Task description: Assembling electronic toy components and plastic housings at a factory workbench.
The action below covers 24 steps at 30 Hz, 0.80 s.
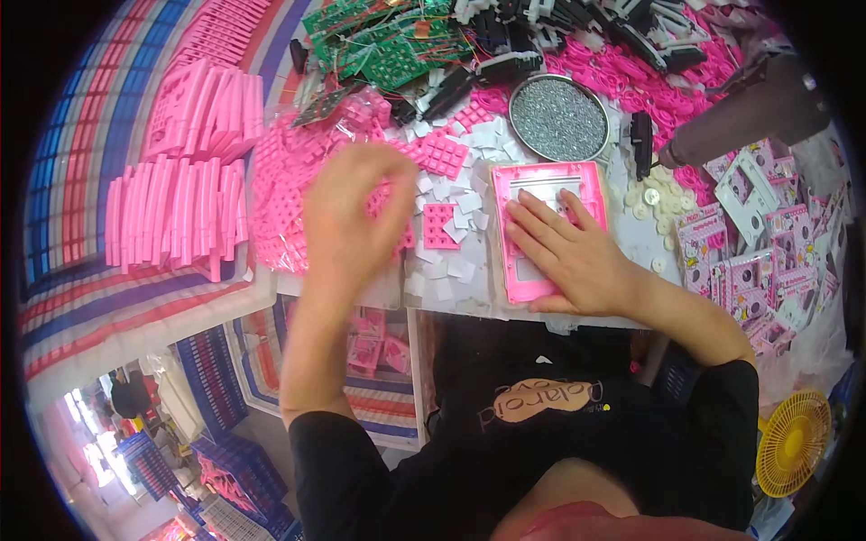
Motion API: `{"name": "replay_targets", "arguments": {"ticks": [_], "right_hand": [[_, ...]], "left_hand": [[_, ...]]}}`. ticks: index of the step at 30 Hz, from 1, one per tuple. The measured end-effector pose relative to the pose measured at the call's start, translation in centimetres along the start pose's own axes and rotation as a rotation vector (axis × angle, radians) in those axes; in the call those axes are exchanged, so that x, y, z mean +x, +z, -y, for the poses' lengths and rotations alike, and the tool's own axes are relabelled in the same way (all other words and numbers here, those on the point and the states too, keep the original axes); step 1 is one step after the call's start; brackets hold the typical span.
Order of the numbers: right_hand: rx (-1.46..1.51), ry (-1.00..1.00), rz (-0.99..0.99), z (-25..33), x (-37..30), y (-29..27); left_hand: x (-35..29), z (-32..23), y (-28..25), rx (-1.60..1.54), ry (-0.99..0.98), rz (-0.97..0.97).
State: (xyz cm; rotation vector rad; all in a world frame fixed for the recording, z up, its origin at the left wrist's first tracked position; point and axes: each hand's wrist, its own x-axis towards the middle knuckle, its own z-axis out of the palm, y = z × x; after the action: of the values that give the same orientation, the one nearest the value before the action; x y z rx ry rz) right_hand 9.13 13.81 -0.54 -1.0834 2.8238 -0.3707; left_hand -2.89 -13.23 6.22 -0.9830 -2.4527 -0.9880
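A pink rectangular plastic casing (532, 288) lies at the table's front edge, with a clear window in its upper part. My right hand (564, 248) rests flat over it, fingers stretched out, covering much of its middle and right side. My left hand (356, 203) is raised over a heap of pink rubber keypads (280, 194); motion smears its curled fingers, and whether they hold anything cannot be made out. Loose pink keypads (441, 225) and small white square pieces (465, 201) lie between my hands.
A round dish of small metal screws (558, 118) stands behind the casing. Pink casings (176, 216) are stacked at left; green circuit boards (397, 56) and black parts (501, 68) are piled at the back. A dark powered screwdriver (740, 122), white discs (663, 203) and printed casings (753, 279) occupy the right.
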Motion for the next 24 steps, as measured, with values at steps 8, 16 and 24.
{"name": "replay_targets", "arguments": {"ticks": [8,16,24], "right_hand": [[0.014,0.033,0.04,0.9,0.4,0.7],[0.032,0.059,0.067,0.8,0.0,0.4],[0.104,0.029,0.017,0.3,-0.4,0.2]], "left_hand": [[12.5,14.0,4.5,0.65,-0.023,0.159],[18.3,9.7,8.2,0.867,-0.546,0.697],[19.4,12.3,6.1,0.673,-0.466,0.768]]}}
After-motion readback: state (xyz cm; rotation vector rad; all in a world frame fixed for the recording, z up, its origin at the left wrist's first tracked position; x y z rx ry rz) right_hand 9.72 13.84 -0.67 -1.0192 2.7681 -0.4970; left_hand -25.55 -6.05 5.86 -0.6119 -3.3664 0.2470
